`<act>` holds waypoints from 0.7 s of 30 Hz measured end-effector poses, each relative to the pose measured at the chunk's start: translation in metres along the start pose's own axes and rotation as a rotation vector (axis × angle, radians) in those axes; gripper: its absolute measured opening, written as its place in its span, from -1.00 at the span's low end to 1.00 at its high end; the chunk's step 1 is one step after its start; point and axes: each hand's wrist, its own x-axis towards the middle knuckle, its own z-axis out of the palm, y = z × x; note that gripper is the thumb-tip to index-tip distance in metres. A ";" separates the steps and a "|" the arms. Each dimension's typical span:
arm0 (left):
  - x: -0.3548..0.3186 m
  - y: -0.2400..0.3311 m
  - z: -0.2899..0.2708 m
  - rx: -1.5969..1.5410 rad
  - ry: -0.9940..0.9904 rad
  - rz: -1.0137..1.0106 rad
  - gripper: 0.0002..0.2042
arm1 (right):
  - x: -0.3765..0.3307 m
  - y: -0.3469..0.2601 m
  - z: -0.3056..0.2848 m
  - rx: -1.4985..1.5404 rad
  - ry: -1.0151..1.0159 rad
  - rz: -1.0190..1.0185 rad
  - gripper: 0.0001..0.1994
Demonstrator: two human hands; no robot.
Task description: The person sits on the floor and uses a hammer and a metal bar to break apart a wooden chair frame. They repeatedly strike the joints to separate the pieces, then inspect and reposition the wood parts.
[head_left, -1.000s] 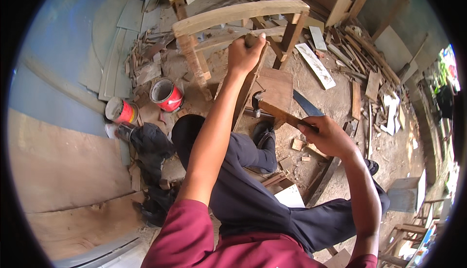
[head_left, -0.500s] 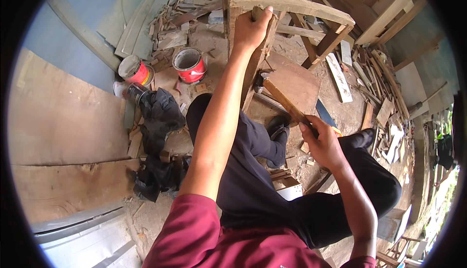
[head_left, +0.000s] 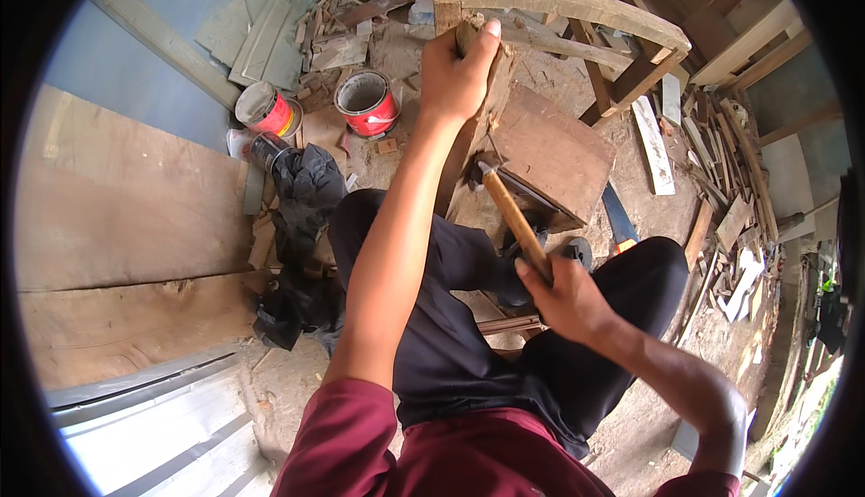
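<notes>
While L hand (head_left: 458, 76) clamped board (head_left: 461, 159) nr top, R hand (head_left: 568, 299) gripped hammer (head_left: 515, 216), its long axis running up-left twd board.

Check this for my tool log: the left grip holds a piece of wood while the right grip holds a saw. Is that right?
Not quite: the right grip holds a hammer, as the head view shows. The rest stands: the left grip holds a piece of wood.

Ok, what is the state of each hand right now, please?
Left hand: closed around the wooden post.
Right hand: closed around the wooden hammer handle.
</notes>
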 end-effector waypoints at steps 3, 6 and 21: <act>-0.010 0.016 0.006 -0.022 0.001 -0.015 -0.56 | -0.006 0.002 0.000 0.002 0.002 0.010 -0.52; -0.013 0.011 0.020 0.004 -0.019 -0.032 -0.57 | -0.007 0.010 -0.002 0.078 0.018 0.033 -0.53; -0.039 0.023 0.046 -0.193 -0.223 -0.133 -0.73 | -0.030 0.017 0.028 0.300 -0.001 0.288 -0.64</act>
